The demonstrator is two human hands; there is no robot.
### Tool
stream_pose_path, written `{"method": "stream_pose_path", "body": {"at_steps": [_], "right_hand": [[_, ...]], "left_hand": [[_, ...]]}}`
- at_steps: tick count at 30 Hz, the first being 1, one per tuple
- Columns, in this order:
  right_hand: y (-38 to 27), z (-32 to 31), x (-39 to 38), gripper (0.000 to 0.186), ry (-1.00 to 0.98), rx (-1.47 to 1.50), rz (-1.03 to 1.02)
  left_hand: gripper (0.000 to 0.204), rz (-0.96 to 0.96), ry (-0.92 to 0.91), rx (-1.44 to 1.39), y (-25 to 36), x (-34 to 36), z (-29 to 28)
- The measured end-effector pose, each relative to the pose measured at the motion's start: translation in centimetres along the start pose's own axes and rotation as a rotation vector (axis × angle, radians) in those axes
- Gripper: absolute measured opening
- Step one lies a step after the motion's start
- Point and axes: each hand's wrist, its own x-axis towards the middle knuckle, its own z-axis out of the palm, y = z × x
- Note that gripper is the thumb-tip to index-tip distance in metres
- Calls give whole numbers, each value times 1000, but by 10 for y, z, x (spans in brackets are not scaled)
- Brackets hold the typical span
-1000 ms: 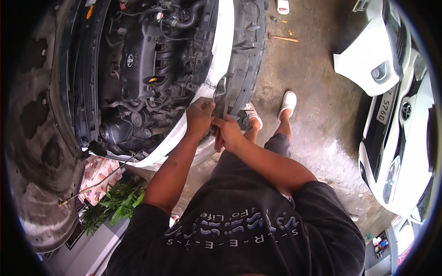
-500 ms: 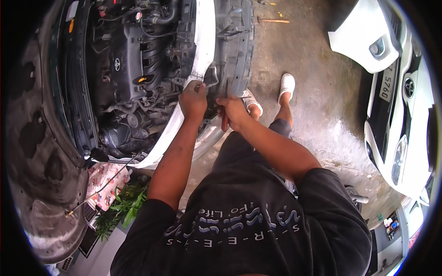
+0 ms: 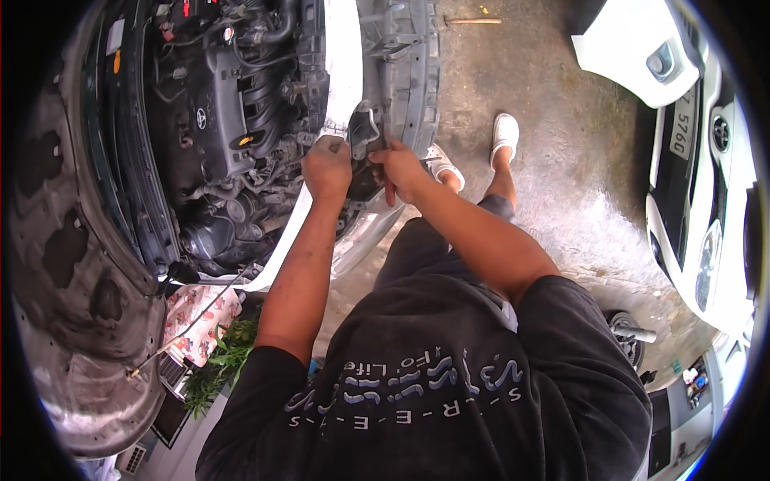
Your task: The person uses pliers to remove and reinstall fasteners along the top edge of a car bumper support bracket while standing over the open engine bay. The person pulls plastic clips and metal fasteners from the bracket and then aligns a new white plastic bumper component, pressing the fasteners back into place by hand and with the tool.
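My left hand [image 3: 326, 170] is closed with its fingers curled, resting on the white painted crossbar [image 3: 343, 60] at the front of an open engine bay. What lies between those fingers is hidden. Just to its right, my right hand [image 3: 401, 171] grips a tool with a red handle [image 3: 390, 192]; its working end is out of sight, so its kind cannot be told. Between and beyond my hands a dark bracket-like part [image 3: 364, 122] stands by the crossbar. The grey bumper beam [image 3: 417, 88] runs along the car's front, close to my right fingers.
The engine [image 3: 220, 112] fills the bay at left, beside the raised hood [image 3: 64, 264]. A detached white bumper cover [image 3: 634, 48] lies at far right, near another white car [image 3: 706, 200]. A wooden-handled tool [image 3: 473, 21] is on the concrete floor. Potted leaves [image 3: 224, 361] grow at lower left.
Both hands stay at the crossbar, moved only slightly. The red handle shows less below my right hand. The dark bracket-like part shows more clearly beyond my hands, and the whole view has shifted a little.
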Motion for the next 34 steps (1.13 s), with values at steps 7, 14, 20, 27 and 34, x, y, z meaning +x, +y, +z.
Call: {"method": "stream_pose_path", "body": {"at_steps": [7, 14, 20, 27, 34], "right_hand": [[1, -2, 15, 31, -27, -52, -7], [-19, -3, 5, 36, -73, -628, -36], [-44, -22, -10, 40, -169, -1009, -173], [-51, -17, -21, 49, -248, -1022, -180], [-65, -1, -45, 52, -237, -1081, -191]], "left_hand": [[18, 3, -16, 14, 10, -1, -3], [19, 38, 10, 45, 5, 0, -4], [21, 62, -98, -214, 9, -4, -20], [24, -73, -196, -525, 25, -20, -36], [24, -59, -141, -503, 24, -22, -38]]}}
